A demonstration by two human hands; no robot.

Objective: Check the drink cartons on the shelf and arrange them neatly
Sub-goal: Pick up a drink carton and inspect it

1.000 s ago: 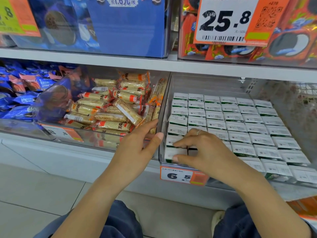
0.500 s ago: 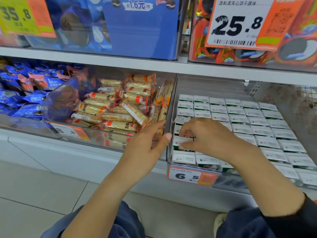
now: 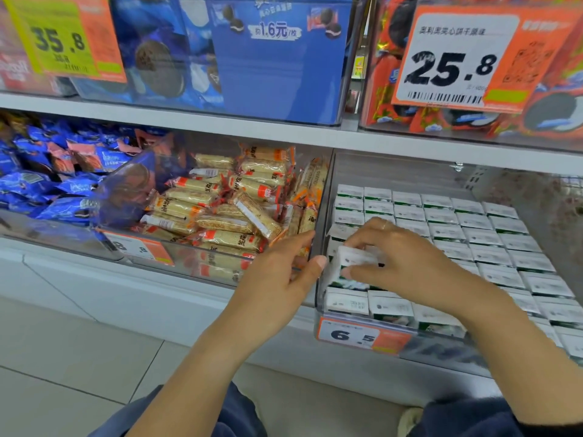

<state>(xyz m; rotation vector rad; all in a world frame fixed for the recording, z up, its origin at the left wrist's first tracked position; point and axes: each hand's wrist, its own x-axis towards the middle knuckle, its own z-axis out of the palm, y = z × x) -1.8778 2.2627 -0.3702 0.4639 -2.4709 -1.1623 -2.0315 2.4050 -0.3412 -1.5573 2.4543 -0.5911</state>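
Nearest the camera: dark blue trousers (image 3: 233, 417) at the bottom edge, both bare forearms reaching up toward the lower shelf.

Left hand (image 3: 277, 272): held just outside the clear bin (image 3: 321, 216), fingers straight and relaxed, thumb tip against the bin's left front corner. Grip is open, nothing in it.

Right hand (image 3: 400, 260): inside the bin, palm down, ring on one finger. Thumb and fingers pinch one white-and-green carton (image 3: 350, 263), lifted and tilted above the second row from the front, left end. Carton print too blurred to read.

Bin's front tag (image 3: 359, 335): "6.5", white and orange. Remaining drink cartons (image 3: 473, 231) stand upright in tidy rows filling the bin, white tops with green edging.

Left neighbour bin: yellow snack bars (image 3: 227, 212) with orange ends piled loosely; tag partly readable, "8.8". Further left: blue wrapped biscuit packs (image 3: 47, 184).

Upper shelf: blue cookie box (image 3: 277, 58) printed "1.6元/枚", yellow-orange tag (image 3: 63, 39) "35.8", large tag (image 3: 457, 61) "25.8" in front of red-orange cookie packs (image 3: 552, 115).
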